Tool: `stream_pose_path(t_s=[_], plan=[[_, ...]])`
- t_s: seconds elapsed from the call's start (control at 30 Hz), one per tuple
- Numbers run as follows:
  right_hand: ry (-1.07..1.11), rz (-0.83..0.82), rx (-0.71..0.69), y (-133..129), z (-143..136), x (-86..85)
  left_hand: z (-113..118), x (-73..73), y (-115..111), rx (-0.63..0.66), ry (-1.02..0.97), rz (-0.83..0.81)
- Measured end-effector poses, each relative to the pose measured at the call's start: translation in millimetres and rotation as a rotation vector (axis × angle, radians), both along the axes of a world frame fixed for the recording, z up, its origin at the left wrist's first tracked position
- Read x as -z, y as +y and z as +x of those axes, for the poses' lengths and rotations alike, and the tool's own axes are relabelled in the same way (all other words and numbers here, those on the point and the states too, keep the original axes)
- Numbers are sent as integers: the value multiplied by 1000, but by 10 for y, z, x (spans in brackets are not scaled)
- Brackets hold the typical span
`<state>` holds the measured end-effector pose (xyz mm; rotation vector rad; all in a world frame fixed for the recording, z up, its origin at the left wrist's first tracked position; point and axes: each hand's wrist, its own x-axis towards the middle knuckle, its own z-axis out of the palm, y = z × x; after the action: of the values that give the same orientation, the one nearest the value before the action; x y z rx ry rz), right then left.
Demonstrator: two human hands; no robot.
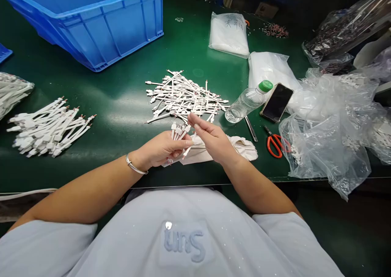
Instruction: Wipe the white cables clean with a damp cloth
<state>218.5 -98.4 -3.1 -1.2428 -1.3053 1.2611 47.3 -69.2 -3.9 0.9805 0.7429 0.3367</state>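
Note:
My left hand (165,147) is closed around a small bunch of short white cables (180,131) with plugs at their upper ends. Close beside it, my right hand (213,138) has its fingers stretched out, held edge-on near the plugs. One cable (187,151) slants down between the two hands; whether the right hand touches it I cannot tell. Just beyond the hands lies a loose pile of the same white cables (186,95). A pale cloth (244,146) lies on the table beneath the right hand.
At left are a neater stack of cables (51,126), a bag of cables (14,91) and a blue crate (116,28). To the right lie a bottle (244,105), tweezers (251,128), a phone (277,102), red-handled scissors (275,143) and plastic bags (330,142).

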Motion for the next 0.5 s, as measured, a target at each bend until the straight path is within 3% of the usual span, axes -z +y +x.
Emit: stream_pose_path(t_s=[0.17, 0.33, 0.5], plan=[[-283, -18, -60, -258, 182, -85, -68, -97, 28, 175, 100, 158], [-449, -85, -68, -526, 271, -111, -68, -132, 43, 211, 137, 242], [-416, -144, -197, -596, 255, -121, -54, -143, 39, 235, 162, 369]])
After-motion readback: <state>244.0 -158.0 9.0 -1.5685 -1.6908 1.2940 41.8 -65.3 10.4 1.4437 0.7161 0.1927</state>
